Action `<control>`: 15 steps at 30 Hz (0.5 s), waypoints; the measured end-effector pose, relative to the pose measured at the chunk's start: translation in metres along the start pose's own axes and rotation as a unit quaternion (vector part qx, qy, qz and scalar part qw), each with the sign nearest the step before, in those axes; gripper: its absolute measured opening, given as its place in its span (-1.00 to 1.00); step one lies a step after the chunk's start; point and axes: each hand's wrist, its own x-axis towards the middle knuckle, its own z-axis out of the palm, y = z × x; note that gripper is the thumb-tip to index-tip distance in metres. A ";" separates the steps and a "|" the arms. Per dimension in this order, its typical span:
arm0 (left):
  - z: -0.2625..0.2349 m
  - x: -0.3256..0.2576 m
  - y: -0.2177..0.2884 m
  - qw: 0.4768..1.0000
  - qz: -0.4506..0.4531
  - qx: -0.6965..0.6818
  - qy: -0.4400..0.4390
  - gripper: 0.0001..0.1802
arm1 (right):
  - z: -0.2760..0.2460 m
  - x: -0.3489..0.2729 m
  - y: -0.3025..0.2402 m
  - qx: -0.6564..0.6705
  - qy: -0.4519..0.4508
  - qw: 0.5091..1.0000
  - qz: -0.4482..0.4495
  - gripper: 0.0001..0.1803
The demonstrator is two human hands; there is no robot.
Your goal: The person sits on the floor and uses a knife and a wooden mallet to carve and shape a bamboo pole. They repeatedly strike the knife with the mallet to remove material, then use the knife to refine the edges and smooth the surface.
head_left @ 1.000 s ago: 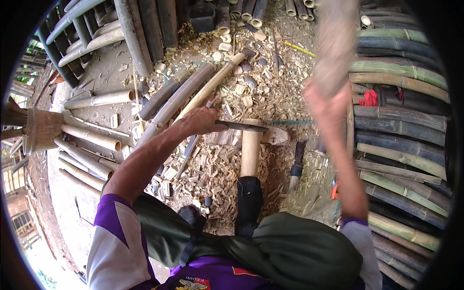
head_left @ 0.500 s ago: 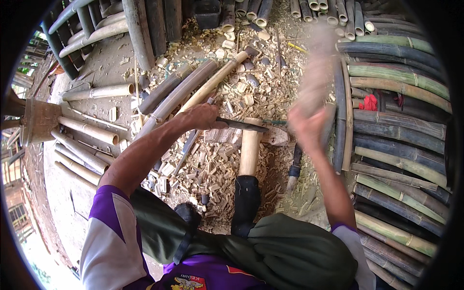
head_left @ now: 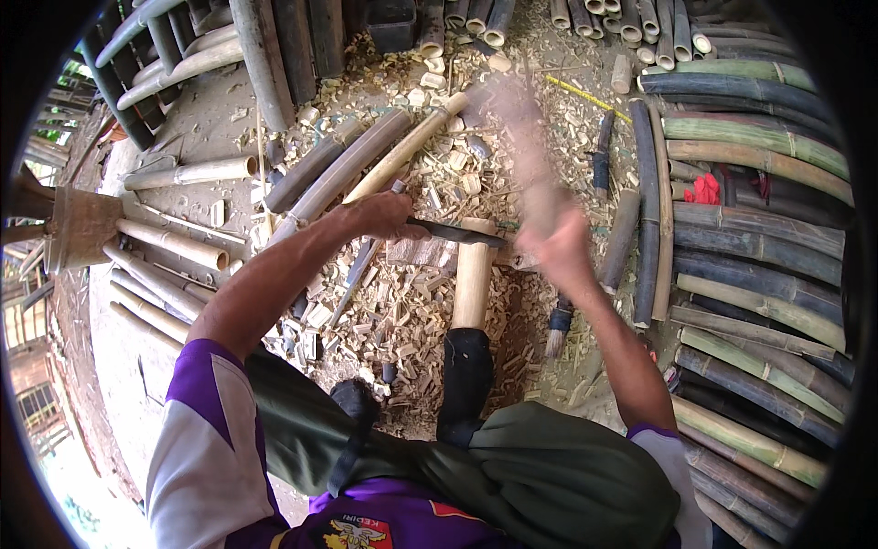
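Observation:
My left hand is closed round a chisel-like tool, whose dark narrow blade lies across the far end of a pale, peeled bamboo piece. A short wood block lies beneath that end. The near end meets my foot in a dark covering. To the right of the bamboo, my right hand grips a wooden mallet, blurred by motion and raised away from me, apart from the blade. Its exact shape cannot be made out.
Wood chips cover the ground. Bamboo poles are stacked along the right, with more lengths at the left. A brush with a dark-wrapped handle, a yellow tape and a dark bin lie around.
My right hand and the blurred mallet have swung left, nearer the bamboo. My left hand and the blade have stayed almost in place.

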 end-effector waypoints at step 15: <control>-0.059 -0.006 0.013 0.961 -0.017 0.239 0.135 -0.67 | -0.064 -0.043 0.014 0.321 -0.058 0.907 0.266 -0.40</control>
